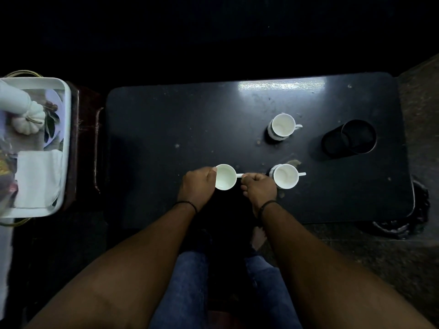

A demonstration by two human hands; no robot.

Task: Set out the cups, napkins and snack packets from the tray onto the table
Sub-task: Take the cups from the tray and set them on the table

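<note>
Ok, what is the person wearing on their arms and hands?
Both forearms are bare, with no sleeves in view. The left hand and the right hand have no gloves. Each wrist carries a thin black band: left band, right band.

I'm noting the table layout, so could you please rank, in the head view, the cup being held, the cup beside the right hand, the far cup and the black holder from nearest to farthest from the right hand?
From the right hand:
1. Held cup, its handle pinched, just left.
2. Near cup, just right.
3. Far cup, beyond.
4. Black holder, far right.
</note>
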